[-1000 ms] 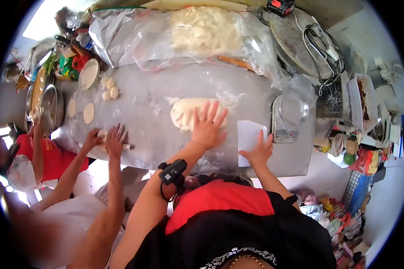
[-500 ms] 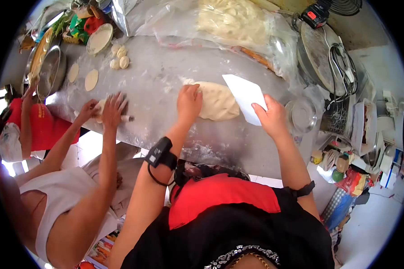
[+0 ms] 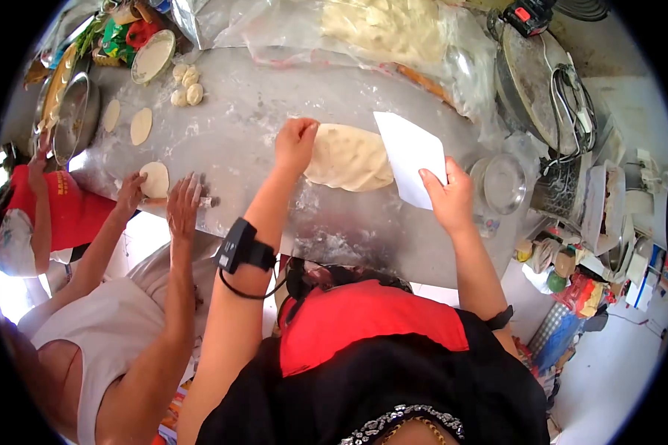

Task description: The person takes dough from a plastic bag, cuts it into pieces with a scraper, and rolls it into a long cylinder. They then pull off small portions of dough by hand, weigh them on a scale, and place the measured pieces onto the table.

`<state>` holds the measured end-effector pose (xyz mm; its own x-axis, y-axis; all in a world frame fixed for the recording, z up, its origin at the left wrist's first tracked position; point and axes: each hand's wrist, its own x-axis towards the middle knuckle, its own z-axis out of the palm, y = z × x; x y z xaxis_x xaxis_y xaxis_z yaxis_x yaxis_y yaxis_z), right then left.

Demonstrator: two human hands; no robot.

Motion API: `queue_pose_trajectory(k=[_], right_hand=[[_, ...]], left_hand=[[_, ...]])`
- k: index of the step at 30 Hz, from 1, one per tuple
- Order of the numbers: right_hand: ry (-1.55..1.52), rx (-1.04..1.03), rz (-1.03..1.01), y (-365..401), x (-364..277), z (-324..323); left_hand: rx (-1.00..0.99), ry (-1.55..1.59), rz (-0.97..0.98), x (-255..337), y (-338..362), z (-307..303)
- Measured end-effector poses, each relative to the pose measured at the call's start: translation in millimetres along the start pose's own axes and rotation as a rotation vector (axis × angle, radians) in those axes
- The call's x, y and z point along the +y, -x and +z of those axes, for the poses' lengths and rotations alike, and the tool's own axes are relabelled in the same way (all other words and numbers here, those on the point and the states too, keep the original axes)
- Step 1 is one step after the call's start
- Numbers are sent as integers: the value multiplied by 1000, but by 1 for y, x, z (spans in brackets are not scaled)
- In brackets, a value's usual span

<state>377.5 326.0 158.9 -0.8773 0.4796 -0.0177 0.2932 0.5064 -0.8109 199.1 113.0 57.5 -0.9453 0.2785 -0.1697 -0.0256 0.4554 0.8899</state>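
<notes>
A flattened oval slab of dough (image 3: pixel 349 157) with finger dents lies on the floury metal table in front of me. My left hand (image 3: pixel 295 147) is closed at the slab's upper left edge, its fingertips pinching there. In my right hand (image 3: pixel 450 194) is a flat white dough scraper (image 3: pixel 416 159), gripped by its right side between thumb and fingers. The scraper is tilted, and its left edge overlaps the right end of the dough in view.
A co-worker's hands (image 3: pixel 182 204) work at a rolling pin beside a round wrapper (image 3: pixel 154 180). Small dough balls (image 3: pixel 194 94) and a floury plate (image 3: pixel 154 58) stand beyond. Plastic-covered dough (image 3: pixel 382 30) lies at the back, a clear bowl (image 3: pixel 503 185) at right.
My left hand has shifted slightly left and up, its fingers now more curled at the dough's edge. The scraper has barely moved. The co-worker's hands have parted, uncovering a round wrapper.
</notes>
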Motion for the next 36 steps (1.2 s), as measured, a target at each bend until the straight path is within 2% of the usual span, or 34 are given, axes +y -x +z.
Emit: queue_pose_trajectory(k=[3,9,12,15,18,20,24,27,30,31,34,36], right_hand=[[42,-25,-27,-2,-1,-3],[24,-38,-92,-10,-20,0],[55,-61,-150,-17,-21,0],[93,-129,-196,-33,-33,1],[256,-260,-307,-51,-42,12],[314,-359,-427,-65,-42,34],[544,-627,-333,-82,-58,78],[607,-666,-354,-87,-46,105],[720,-704,-352,-86,-42,128],[740,-701,-367,-84,-41,131],[775,-691,-368,-74,-42,140],[787,-672,-307,-79,-42,140]], left_hand=[[-84,-235,41,3,24,-4],[-61,-557,301,-1,31,7],[-134,-621,221,-3,27,6],[-219,171,-311,3,45,-19],[-197,219,-387,-25,91,-38],[-260,314,-417,-54,130,-39],[-259,402,-496,-59,190,-45],[-192,448,-639,-75,220,-40],[-182,433,-681,-82,232,-36],[-141,455,-574,-81,232,-29],[-273,234,-426,-63,217,-30],[-289,397,-412,-37,200,-27]])
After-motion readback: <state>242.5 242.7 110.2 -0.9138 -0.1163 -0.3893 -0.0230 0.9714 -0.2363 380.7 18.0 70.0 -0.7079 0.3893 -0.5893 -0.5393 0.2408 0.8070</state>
